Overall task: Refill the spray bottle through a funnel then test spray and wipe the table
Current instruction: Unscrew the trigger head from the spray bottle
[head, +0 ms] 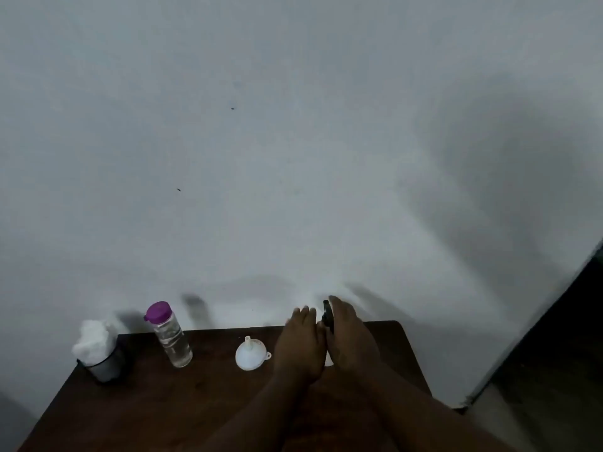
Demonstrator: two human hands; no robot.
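Observation:
Both my hands meet at the back right of the dark wooden table (156, 406). My right hand (350, 340) is wrapped over the black spray head of the spray bottle (327, 313), whose body is almost fully hidden. My left hand (298, 344) rests against the bottle's left side, fingers partly spread; whether it grips is unclear. A white funnel (249, 355) lies upside down just left of my hands, spout up. Further left stands a clear water bottle (171, 337) with a purple lid, partly filled.
A grey cup holding a white crumpled cloth or tissue (94, 340) sits at the table's back left corner. A plain white wall rises right behind the table. A dark doorway or floor gap lies to the right.

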